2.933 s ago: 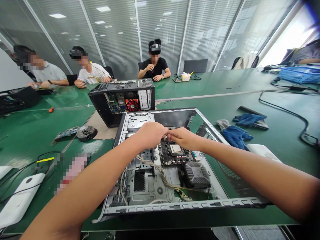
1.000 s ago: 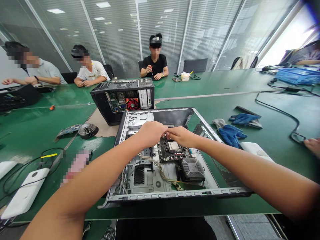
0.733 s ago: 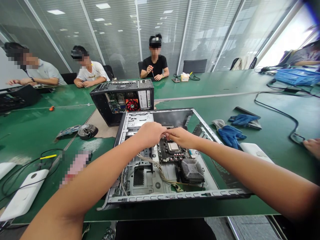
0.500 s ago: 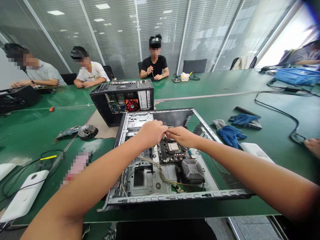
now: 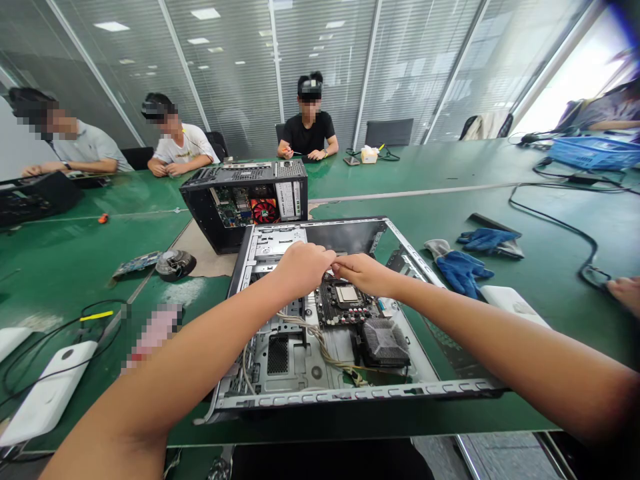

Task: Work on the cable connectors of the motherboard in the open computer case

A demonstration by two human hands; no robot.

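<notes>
Our left hand and right hand meet over the open computer case lying before us.
Nearest in the case we see cables and a cooler, then the circuit board with its chip; by its far part our hands touch, fingers drawn narrow, and we cannot tell what they hold. Behind stands a second case; across the table sits a person.

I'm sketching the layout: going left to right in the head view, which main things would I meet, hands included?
Larger white device, round metal part, left hand, right hand, nearer blue glove, blue basket.
</notes>
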